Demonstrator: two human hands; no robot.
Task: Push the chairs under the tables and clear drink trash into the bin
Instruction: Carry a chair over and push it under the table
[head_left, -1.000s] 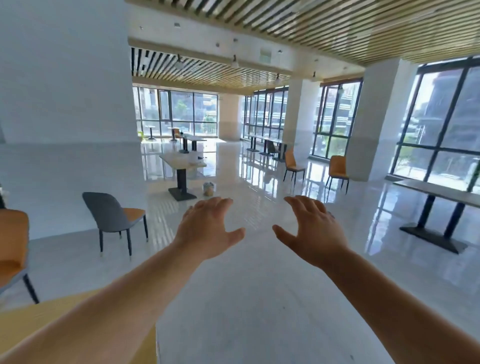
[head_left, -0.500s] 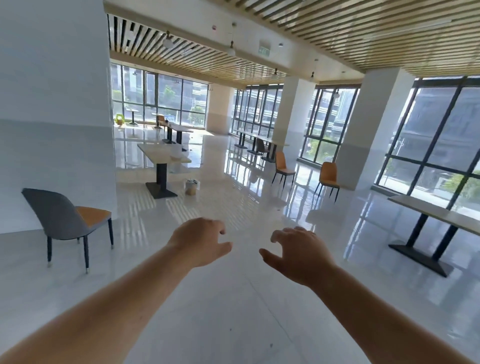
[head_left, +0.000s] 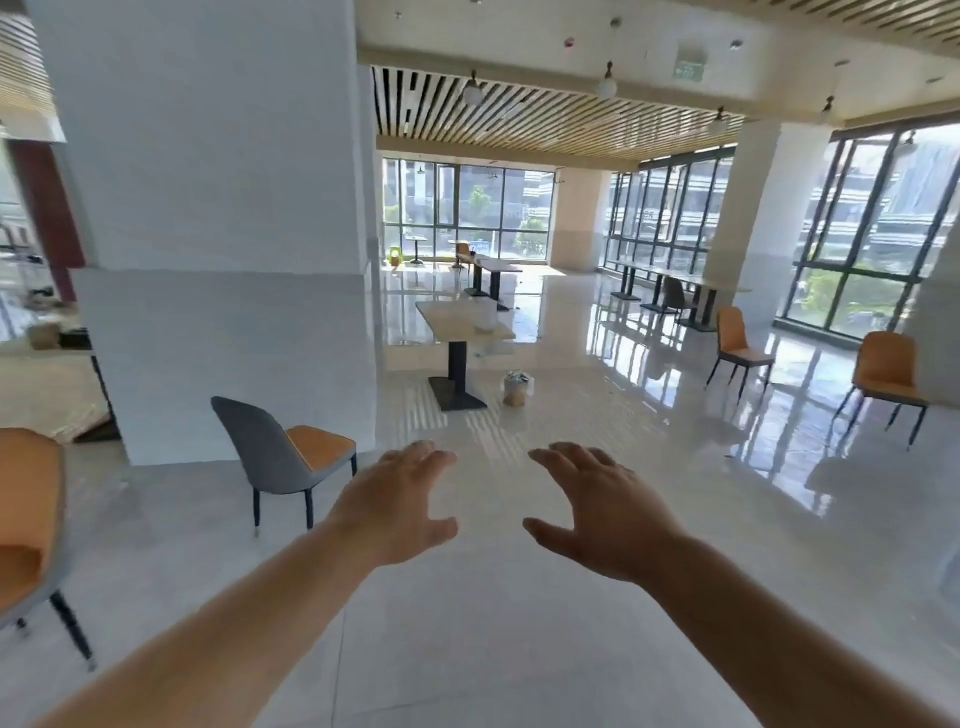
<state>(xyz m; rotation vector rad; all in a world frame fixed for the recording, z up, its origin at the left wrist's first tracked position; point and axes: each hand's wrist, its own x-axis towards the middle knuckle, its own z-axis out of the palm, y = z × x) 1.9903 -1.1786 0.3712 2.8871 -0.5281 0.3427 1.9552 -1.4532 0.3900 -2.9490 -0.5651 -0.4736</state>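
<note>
I count four chairs standing loose on the floor: a grey-backed chair with an orange seat (head_left: 283, 457) beside the white pillar (head_left: 218, 223), an orange chair (head_left: 31, 525) cut off at my left edge, and two orange chairs (head_left: 736, 347) (head_left: 886, 375) well apart on the right near the windows; a darker fifth chair (head_left: 674, 297) sits against the long window table (head_left: 675, 283). None of the four is tucked under anything. The nearest table (head_left: 464, 328) stands ahead on a black pedestal, with a white container (head_left: 485, 316) on its tabletop, too blurred for me to name. One small bin (head_left: 517, 388) sits on the floor just beside the pedestal base, with something in it. My left hand (head_left: 397, 512) and right hand (head_left: 605, 517) are both stretched out in front, palms down, fingers spread and holding nothing. Glossy floor (head_left: 519, 649) lies bare between my hands and the table.
</note>
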